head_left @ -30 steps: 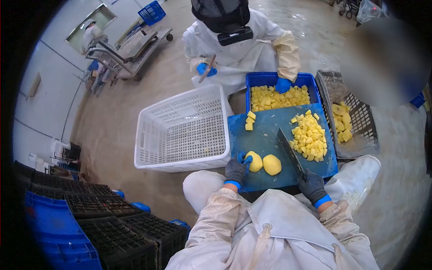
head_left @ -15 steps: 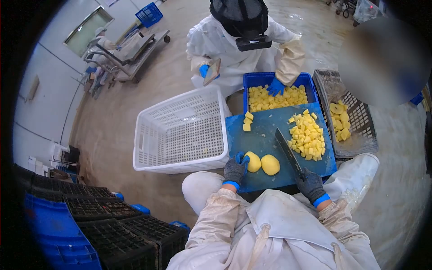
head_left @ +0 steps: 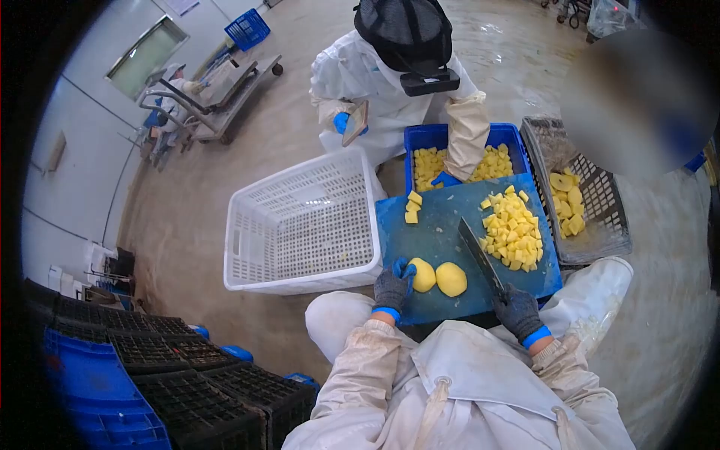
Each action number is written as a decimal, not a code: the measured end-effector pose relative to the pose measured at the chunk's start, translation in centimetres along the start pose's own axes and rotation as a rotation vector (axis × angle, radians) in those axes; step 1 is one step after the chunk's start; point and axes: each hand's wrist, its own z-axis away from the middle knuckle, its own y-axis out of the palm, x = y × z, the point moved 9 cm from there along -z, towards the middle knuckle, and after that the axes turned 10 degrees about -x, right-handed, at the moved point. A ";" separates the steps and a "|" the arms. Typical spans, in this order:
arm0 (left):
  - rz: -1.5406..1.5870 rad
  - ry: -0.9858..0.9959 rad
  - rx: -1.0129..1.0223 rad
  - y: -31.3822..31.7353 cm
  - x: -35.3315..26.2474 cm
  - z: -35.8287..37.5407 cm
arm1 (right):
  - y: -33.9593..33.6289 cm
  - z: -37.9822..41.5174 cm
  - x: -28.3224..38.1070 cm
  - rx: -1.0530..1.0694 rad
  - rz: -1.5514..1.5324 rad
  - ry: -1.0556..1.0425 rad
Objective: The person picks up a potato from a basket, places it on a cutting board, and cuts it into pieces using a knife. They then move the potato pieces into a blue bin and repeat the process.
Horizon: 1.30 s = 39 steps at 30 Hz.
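Note:
On the blue cutting board [head_left: 435, 225], two peeled yellow potato pieces [head_left: 451, 279] lie side by side near the front edge. My left hand [head_left: 394, 287], in a grey and blue glove, is beside the left piece, its fingers curled at the board's edge; what they hold, if anything, is hidden. My right hand [head_left: 516, 309] grips the handle of a large knife [head_left: 480, 255], whose blade rests on the board pointing away from me. Right of the blade is a pile of yellow cubes [head_left: 513, 229]. A few cubes [head_left: 412, 206] lie at the board's back left.
Across from me a co-worker [head_left: 375, 97] reaches into a blue crate [head_left: 410, 161] of cubes. A white crate [head_left: 300, 283] stands left, a dark crate [head_left: 536, 165] with yellow pieces right. Black crates [head_left: 217, 397] stand lower left. A cart [head_left: 232, 112] is farther back.
The co-worker's gloved hand has moved down toward the near side of the blue crate, and their head has shifted slightly. My hands and the knife have hardly moved.

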 end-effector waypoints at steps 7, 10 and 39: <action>-0.012 -0.031 0.033 0.3 0.3 0.0 | 0.1 0.0 -0.3 0.055 0.008 0.073; 0.004 -0.012 0.030 0.4 0.4 0.1 | 0.6 0.0 -0.8 0.062 0.007 0.067; 0.023 -0.010 0.001 0.3 0.5 -0.1 | 0.9 0.2 -1.1 0.030 -0.025 0.042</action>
